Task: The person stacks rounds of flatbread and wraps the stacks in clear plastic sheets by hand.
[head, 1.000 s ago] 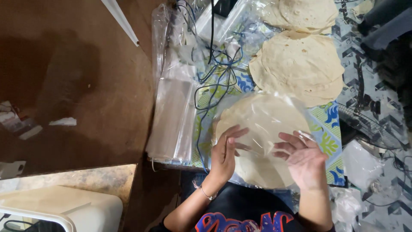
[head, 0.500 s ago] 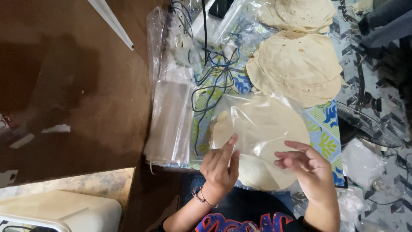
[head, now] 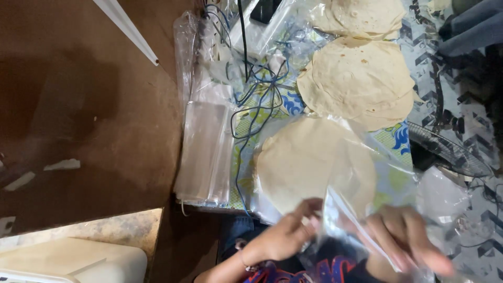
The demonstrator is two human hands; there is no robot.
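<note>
Both hands work at the near edge of the counter point(head: 398, 144), over the person's lap. The left hand point(head: 285, 236) has its fingers pinched on the near edge of a clear plastic bag point(head: 361, 209). The right hand point(head: 406, 241) is blurred; it lies against the same film, but whether its fingers are closed on it I cannot tell. Inside or under the bag, resting on the counter just beyond the hands, lies a stack of pale flatbreads point(head: 309, 162).

Hazards, as judged from this position:
- The film is thin and slack. A pull from one side only could tear the mouth or fold a flatbread edge.
- The stack sits close to the near counter edge. A drag toward the body could tip it off into the lap.
- Loose blue and black cables point(head: 257, 105) lie just left of the stack. A sweep to the left could snag them.

Clearances:
- Far side: a second pile of flatbreads point(head: 359, 78) almost touches the bagged stack, so there is little room to push away.
- Left: a stack of empty clear bags point(head: 204, 152) lies at the counter's left edge, with the brown floor point(head: 89, 105) beyond.
- Right: a fan grille point(head: 450, 152) and crumpled film point(head: 445, 196) sit near.
- Most open room is above the stack.
</note>
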